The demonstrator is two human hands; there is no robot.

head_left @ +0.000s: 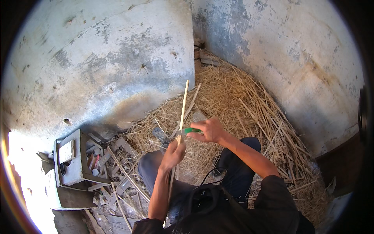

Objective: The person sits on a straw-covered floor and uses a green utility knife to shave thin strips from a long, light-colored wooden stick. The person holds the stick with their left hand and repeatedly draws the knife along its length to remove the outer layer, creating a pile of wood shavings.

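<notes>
My left hand grips a long pale wooden stick that stands nearly upright, its top reaching toward the wall. My right hand holds a tool with a green handle, and its metal end meets the stick just above my left hand. My knees in dark blue trousers sit below the hands. The stick's lower part runs down behind my left forearm.
Dry straw and loose pale sticks are heaped in the corner of two weathered plaster walls. A grey wooden box frame lies at the left among scraps of wood and rubble. Bright sunlight floods the lower left edge.
</notes>
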